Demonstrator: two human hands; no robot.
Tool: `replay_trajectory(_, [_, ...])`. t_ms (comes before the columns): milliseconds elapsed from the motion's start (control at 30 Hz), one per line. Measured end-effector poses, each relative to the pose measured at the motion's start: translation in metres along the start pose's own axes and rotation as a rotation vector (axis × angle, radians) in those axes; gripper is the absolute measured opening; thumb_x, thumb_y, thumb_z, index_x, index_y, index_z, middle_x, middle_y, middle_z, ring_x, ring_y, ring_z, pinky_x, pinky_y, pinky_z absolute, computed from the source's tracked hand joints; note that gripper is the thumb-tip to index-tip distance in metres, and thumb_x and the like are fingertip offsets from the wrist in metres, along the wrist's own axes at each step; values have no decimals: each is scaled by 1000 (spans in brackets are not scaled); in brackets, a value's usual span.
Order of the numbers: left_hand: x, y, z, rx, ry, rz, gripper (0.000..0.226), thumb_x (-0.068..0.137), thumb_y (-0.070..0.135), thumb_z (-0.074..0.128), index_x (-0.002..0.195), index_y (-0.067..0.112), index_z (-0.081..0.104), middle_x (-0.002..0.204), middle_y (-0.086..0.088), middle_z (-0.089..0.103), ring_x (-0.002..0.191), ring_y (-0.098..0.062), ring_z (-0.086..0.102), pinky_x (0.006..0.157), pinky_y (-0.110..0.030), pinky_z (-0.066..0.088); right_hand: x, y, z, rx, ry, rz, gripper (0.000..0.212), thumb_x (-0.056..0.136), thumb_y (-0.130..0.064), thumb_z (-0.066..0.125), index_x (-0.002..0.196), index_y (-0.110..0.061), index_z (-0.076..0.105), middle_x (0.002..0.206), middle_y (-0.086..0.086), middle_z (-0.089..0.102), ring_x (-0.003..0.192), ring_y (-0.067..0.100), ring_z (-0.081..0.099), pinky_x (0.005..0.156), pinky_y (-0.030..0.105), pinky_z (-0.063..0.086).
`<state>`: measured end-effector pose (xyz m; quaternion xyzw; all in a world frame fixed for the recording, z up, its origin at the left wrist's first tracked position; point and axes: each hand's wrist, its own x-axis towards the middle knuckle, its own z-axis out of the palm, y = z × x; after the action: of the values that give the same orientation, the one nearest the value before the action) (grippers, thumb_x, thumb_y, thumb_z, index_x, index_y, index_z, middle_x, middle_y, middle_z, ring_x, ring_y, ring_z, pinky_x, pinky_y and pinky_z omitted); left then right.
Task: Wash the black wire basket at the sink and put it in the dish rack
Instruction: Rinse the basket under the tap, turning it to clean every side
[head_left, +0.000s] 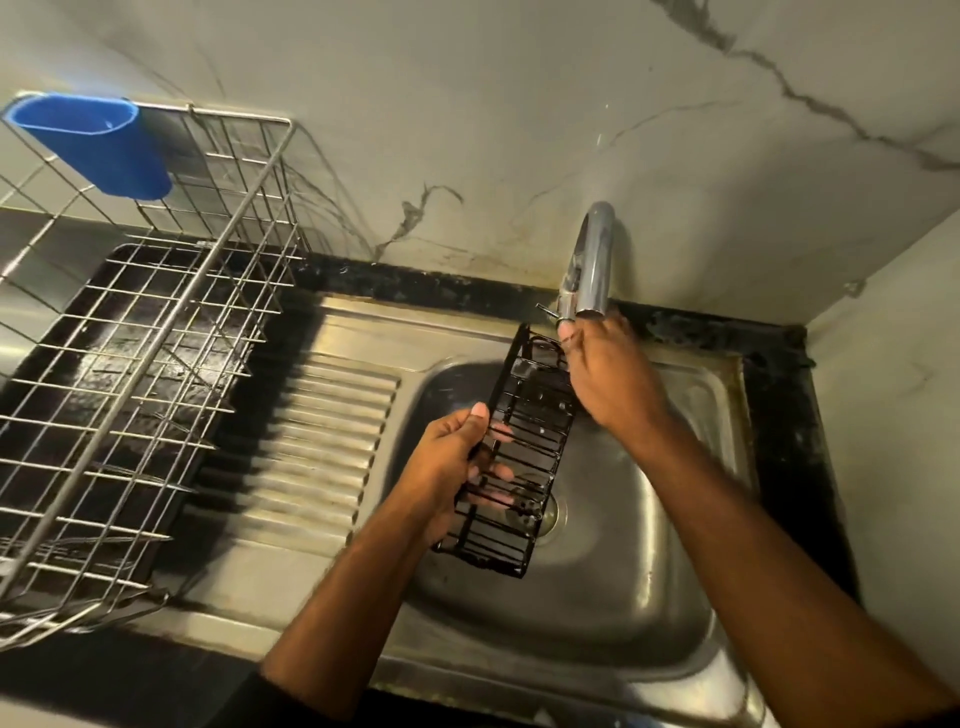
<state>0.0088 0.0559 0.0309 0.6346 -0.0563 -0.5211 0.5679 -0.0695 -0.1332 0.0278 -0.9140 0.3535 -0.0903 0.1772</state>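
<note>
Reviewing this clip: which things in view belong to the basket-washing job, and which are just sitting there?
Part of the job:
- black wire basket, held over the sink
- left hand, gripping the basket's side
- right hand, at the basket's top end under the tap
- dish rack, on the left

Just there:
- blue plastic holder, hung on the rack's back edge
</note>
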Motion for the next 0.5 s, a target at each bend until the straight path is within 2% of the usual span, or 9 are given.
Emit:
replay_trajectory(33, [-4, -1, -1, -22, 10, 6, 36, 106, 36, 45, 100, 9, 67, 50, -1, 45, 58, -17, 65, 54, -39, 61, 0, -5, -1, 131, 75, 25, 45, 105, -35, 33, 131, -8, 59, 138, 13, 54, 112, 18, 58, 97, 10, 41])
replay_trajectory(67, [-8, -1, -1, -36, 21, 13, 35, 107, 35, 44, 99, 10, 66, 49, 0, 47, 58, -17, 64, 55, -39, 61, 0, -9, -3, 266, 128, 47, 37, 105, -28, 40, 125, -8, 64, 127, 10, 60, 91, 8, 59, 79, -1, 39])
replay_trajectory(100, [-11, -2, -1, -40, 28, 20, 34, 107, 34, 42, 100, 10, 65, 48, 2, 51, 59, -17, 64, 56, -39, 60, 1, -13, -4, 416, 155, 89, 30, 103, -23, 46, 119, -9, 68, 115, 6, 64, 76, 1, 55, 66, -1, 38])
replay_trajectory(167, [-19, -2, 0, -32, 41, 35, 35, 108, 33, 40, 104, 6, 62, 46, 4, 57, 59, -17, 62, 57, -38, 59, 6, -20, -8, 891, 168, 278, 23, 101, -15, 48, 104, -15, 71, 92, -2, 70, 62, 2, 51, 59, 11, 39])
replay_trajectory(200, [-21, -3, 0, -23, 47, 43, 35, 108, 33, 40, 106, 5, 61, 46, 4, 58, 59, -16, 62, 57, -38, 58, 10, -25, -13, 1182, 124, 428, 23, 101, -13, 45, 99, -14, 68, 80, -1, 68, 58, 5, 50, 55, 17, 40])
replay_trajectory(267, [-27, -5, 1, -4, 57, 60, 35, 108, 33, 40, 107, 5, 61, 46, 5, 59, 58, -16, 63, 61, -39, 58, 14, -28, -22, 1624, -90, 654, 21, 96, -11, 40, 91, -14, 61, 66, 0, 59, 52, 9, 49, 48, 19, 36])
replay_trajectory(333, [-31, -6, 1, 7, 65, 69, 36, 107, 34, 41, 108, 4, 61, 45, 5, 58, 58, -16, 63, 63, -40, 57, 14, -27, -30, 1789, -262, 702, 15, 86, -10, 43, 85, -15, 57, 63, 1, 56, 51, 10, 50, 44, 18, 34])
replay_trajectory(400, [-34, -8, 1, 13, 69, 73, 38, 107, 34, 42, 109, 2, 61, 45, 5, 58, 58, -16, 63, 59, -38, 57, 16, -22, -30, 1934, -221, 708, 14, 87, -12, 44, 94, -10, 56, 71, 5, 55, 52, 12, 51, 43, 18, 37])
replay_trajectory(500, [-41, -11, 3, 22, 72, 78, 36, 107, 35, 44, 105, 3, 62, 44, 5, 56, 55, -15, 63, 56, -35, 56, 14, -24, -34, 1874, -289, 675, 11, 86, -11, 45, 89, -10, 56, 65, 5, 57, 52, 12, 54, 44, 18, 42])
